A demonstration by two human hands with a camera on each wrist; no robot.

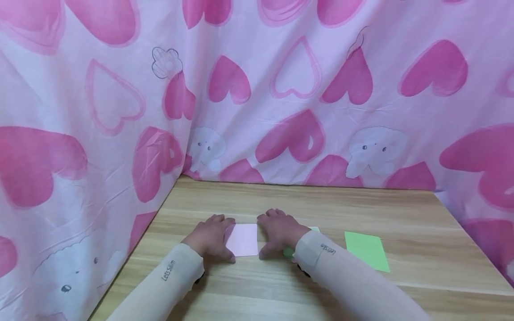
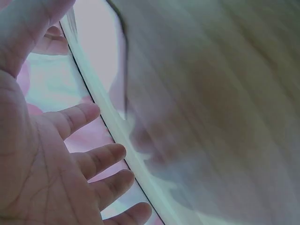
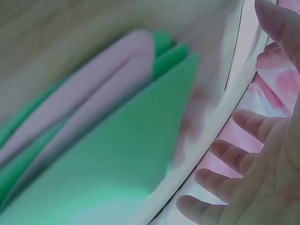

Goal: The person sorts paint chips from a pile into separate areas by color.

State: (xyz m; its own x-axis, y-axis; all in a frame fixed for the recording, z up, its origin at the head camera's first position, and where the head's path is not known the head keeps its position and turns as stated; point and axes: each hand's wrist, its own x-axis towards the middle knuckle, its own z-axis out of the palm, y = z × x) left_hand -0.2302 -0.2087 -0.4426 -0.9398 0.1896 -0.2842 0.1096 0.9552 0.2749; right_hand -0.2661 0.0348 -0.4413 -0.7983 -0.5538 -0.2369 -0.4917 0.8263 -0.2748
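On the wooden table a pink paper square (image 1: 242, 240) lies flat between the two hands. At its left edge is my left hand (image 1: 210, 236), with thumb and fingers spread apart; the palm and straight fingers of the left hand (image 2: 51, 159) show in the left wrist view. Just off the paper's right edge, the right hand (image 1: 279, 231) has its fingers extended and its thumb apart. Partly hidden under the right wrist is a green and pink paper pile (image 3: 117, 126), seen close up and blurred in the right wrist view. Neither hand grips anything.
A bright green paper square (image 1: 367, 251) lies on the table (image 1: 321, 294), right of the right forearm. Around the back and sides of the table hangs a pink curtain (image 1: 257, 111) printed with hearts.
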